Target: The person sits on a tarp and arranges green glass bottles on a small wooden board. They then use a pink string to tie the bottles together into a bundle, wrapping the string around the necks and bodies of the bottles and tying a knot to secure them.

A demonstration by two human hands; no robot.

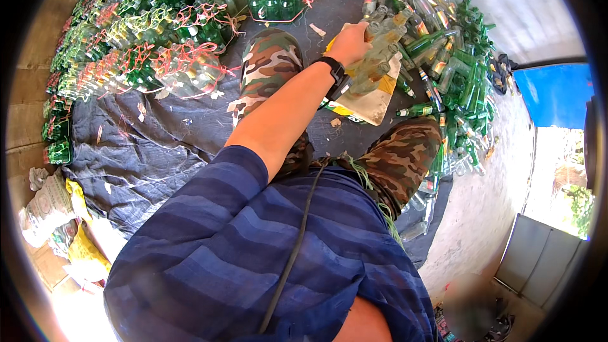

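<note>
My left hand (350, 45), with a dark watch on its wrist, reaches out past my left knee. Its fingers are closed at the edge of a cluster of clear glass bottles (373, 76), apparently on one of them; the fingertips are partly hidden. These bottles stand close together on a worn tan board (370, 109) with yellow parts, between my knees. Of my right arm (364, 324) only a bare piece below the sleeve shows at the lower edge; my right hand is out of view.
Loose green and clear bottles (465, 79) lie heaped along the right wall. At the far left stand rows of bottle bundles (183, 66) tied with pink and green string. A dark sheet (133, 145) covers the floor. Green strings (386, 212) hang at my waist. Bags (85, 247) lie at left.
</note>
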